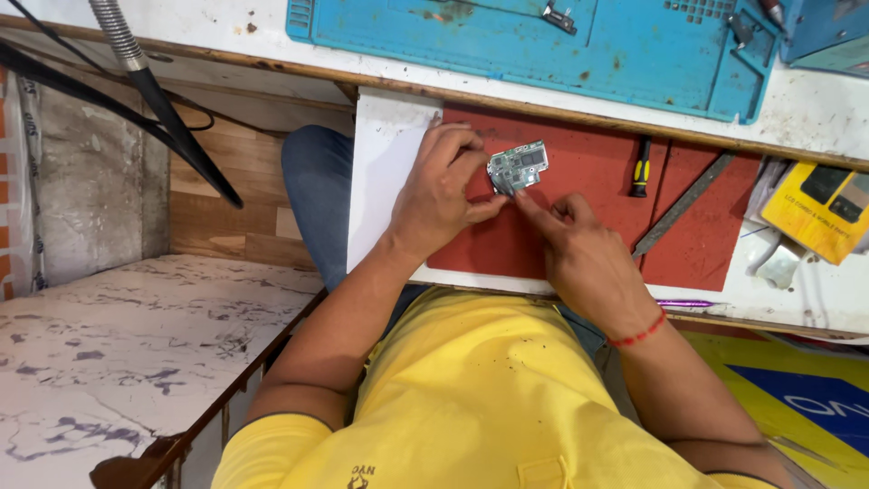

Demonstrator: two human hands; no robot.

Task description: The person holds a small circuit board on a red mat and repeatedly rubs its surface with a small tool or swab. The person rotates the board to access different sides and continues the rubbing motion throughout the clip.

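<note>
A small green circuit board (518, 167) is held just above a red mat (588, 145) on the bench. My left hand (442, 195) grips the board from its left side, thumb and fingers closed on its edge. My right hand (584, 258), with a red thread at the wrist, lies on the mat below and right of the board. Its index finger stretches out and touches the board's lower edge while the other fingers are curled. Whether it pinches anything is hidden.
A black-and-yellow screwdriver (641, 167) and a long metal blade (683, 206) lie on the mat's right part. A white sheet (385, 172) borders the mat at left. A blue work mat (543, 45) lies beyond, a yellow box (819, 208) at right, and a flexible lamp arm (122, 41) at top left.
</note>
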